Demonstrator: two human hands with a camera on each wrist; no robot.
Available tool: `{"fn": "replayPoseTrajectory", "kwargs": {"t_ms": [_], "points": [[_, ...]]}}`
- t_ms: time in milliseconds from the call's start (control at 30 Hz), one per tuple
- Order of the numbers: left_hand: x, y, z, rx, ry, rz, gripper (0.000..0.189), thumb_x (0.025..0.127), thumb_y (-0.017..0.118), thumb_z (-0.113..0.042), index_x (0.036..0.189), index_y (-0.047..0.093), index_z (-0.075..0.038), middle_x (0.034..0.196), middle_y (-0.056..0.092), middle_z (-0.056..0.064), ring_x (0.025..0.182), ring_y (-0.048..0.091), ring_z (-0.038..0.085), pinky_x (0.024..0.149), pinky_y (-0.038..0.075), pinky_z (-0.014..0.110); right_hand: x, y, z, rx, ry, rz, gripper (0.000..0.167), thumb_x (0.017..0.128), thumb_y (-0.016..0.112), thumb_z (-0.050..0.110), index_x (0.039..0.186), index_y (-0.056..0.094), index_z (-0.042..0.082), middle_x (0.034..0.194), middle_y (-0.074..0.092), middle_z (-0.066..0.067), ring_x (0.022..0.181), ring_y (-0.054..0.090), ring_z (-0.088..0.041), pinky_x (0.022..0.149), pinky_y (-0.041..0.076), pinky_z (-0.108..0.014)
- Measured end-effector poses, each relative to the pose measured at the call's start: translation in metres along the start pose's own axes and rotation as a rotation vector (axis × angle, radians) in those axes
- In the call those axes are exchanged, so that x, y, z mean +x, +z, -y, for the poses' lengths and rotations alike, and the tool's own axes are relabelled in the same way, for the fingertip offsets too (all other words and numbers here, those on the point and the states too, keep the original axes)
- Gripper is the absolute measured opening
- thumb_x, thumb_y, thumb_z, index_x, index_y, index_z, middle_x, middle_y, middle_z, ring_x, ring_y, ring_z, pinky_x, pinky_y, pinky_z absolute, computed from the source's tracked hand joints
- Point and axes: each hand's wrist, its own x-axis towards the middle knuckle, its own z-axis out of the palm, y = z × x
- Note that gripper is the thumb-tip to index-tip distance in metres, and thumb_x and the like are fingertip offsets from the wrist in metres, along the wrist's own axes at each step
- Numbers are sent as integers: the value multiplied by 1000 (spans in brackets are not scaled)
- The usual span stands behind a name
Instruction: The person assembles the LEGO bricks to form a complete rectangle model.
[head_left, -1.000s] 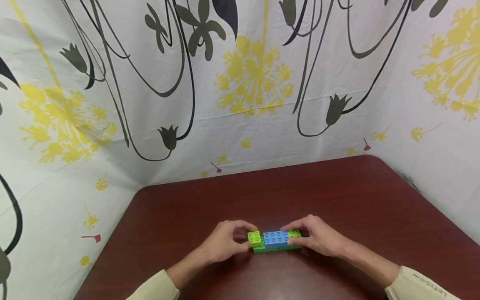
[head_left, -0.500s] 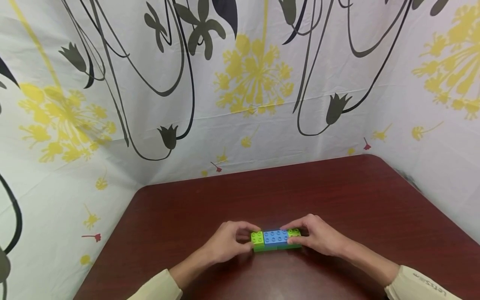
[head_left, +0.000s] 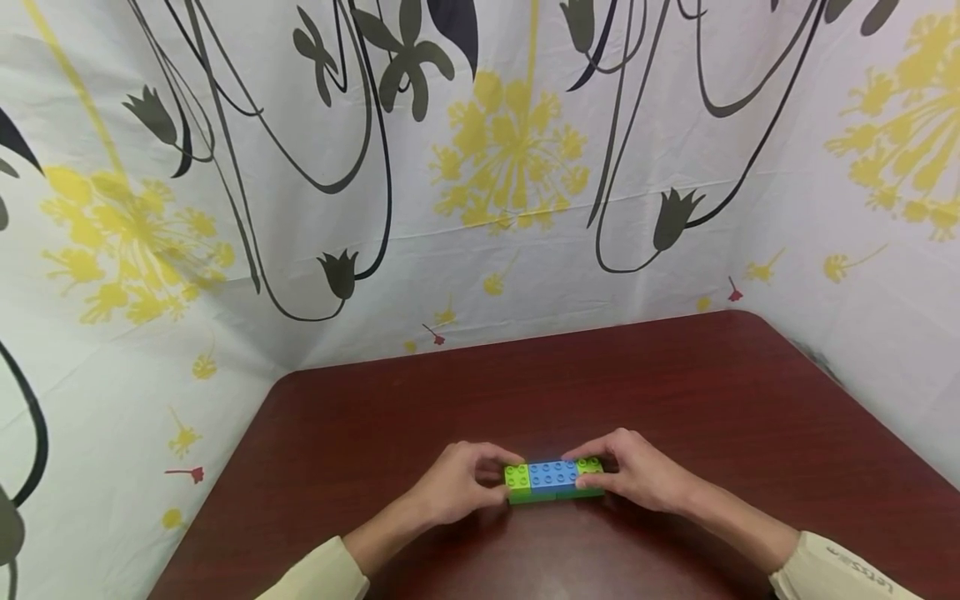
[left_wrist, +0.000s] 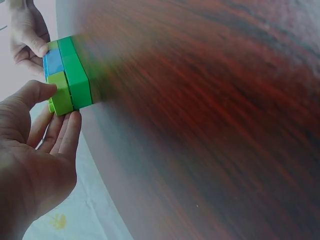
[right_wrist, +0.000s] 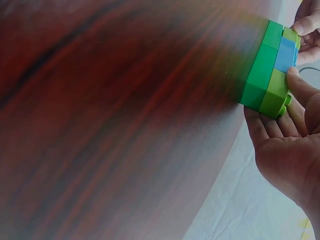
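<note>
A low block of toy building bricks lies on the table. Its bottom layer is green bricks [right_wrist: 256, 75]. On top sit a blue brick [head_left: 553, 474] in the middle, a left lime-green brick [head_left: 517, 478] and a right lime-green brick [right_wrist: 274, 92]. My left hand [head_left: 461, 485] pinches the left lime-green brick between thumb and fingers. In the left wrist view a thin dark gap shows between that brick and the green one under it. My right hand [head_left: 639, 472] holds the block's right end, thumb at the front near the blue brick, fingers behind and partly hidden.
The dark red wooden table [head_left: 420, 408] has rounded far corners. White cloth [head_left: 555, 283] with printed flowers hangs behind it and at both sides.
The left lime-green brick, held in my left hand, has moved slightly right and now lines up beside the blue brick, covering the green studs. My right hand has stayed in place.
</note>
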Motion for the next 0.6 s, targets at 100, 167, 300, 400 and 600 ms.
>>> {"fn": "replayPoseTrajectory", "kwargs": {"t_ms": [100, 167, 300, 400, 600], "points": [[1, 0, 1, 0, -3, 3, 35, 93, 82, -6, 125, 78, -18, 129, 72, -3, 111, 72, 10, 93, 60, 31, 0, 0, 0, 5, 5, 3, 35, 98, 80, 27, 129, 77, 10, 119, 76, 1, 90, 63, -9, 75, 53, -24], [2, 0, 1, 3, -6, 7, 34, 93, 82, -6, 125, 78, -19, 128, 72, -4, 111, 72, 10, 93, 60, 31, 0, 0, 0, 6, 10, 4, 36, 98, 80, 27, 129, 77, 11, 119, 76, 1, 90, 63, -9, 76, 53, -24], [3, 0, 1, 6, -13, 14, 34, 93, 82, -6, 125, 78, -19, 127, 73, -5, 110, 72, 10, 93, 60, 31, 0, 0, -1, 9, 15, 6, 36, 97, 80, 27, 129, 77, 10, 120, 76, 0, 90, 63, -9, 76, 54, -24], [3, 0, 1, 5, -22, 15, 34, 93, 82, -6, 124, 79, -20, 127, 73, -5, 110, 72, 10, 93, 60, 32, -1, 0, -1, 12, 14, 6, 36, 98, 80, 27, 129, 77, 11, 120, 76, 1, 90, 63, -9, 76, 54, -24], [2, -1, 0, 15, -21, 19, 34, 93, 82, -6, 125, 78, -18, 127, 73, -5, 109, 72, 9, 92, 60, 32, 0, 0, -1, 13, 8, 5, 36, 98, 80, 28, 129, 77, 11, 119, 76, 1, 90, 64, -8, 76, 54, -24]]}}
